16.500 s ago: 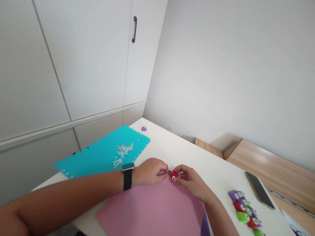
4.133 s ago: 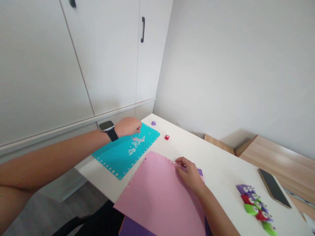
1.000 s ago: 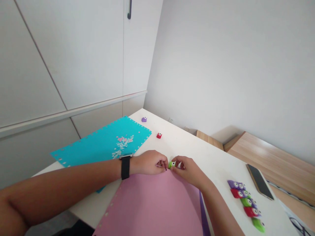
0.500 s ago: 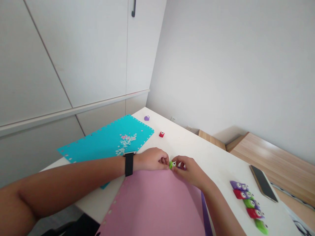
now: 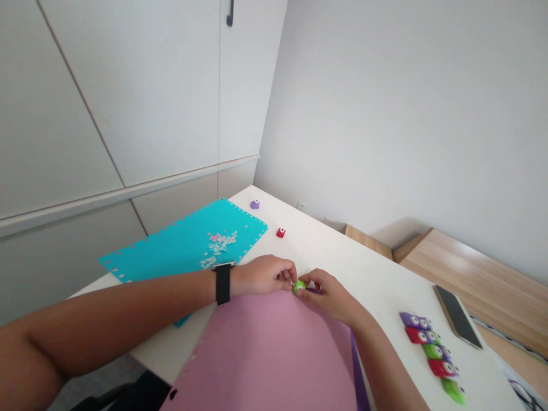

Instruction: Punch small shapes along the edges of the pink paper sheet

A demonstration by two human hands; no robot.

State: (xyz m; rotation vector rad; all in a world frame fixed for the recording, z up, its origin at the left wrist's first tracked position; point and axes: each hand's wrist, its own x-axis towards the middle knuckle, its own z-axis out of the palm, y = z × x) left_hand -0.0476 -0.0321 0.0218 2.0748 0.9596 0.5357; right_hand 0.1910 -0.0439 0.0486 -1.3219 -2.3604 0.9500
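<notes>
A small green craft paper punch sits at the far edge of a pink sheet of paper. My right hand pinches the punch between thumb and fingers. Just to its left, my left hand has its fingers curled closed at the same paper edge, close against the punch; the fingertips are partly hidden. Small cut-outs run along the pink sheet's left edge. Under the right hand and forearm shows a strip of purple paper.
Left lies a blue sheet with punched edges and a pile of paper bits. A purple punch and red punch stand at the back of the white table. Several punches and a phone lie right.
The green punch has turned slightly in my right hand, its white button now less visible. My left fingers have shifted slightly upward; the pink sheet has moved a little.
</notes>
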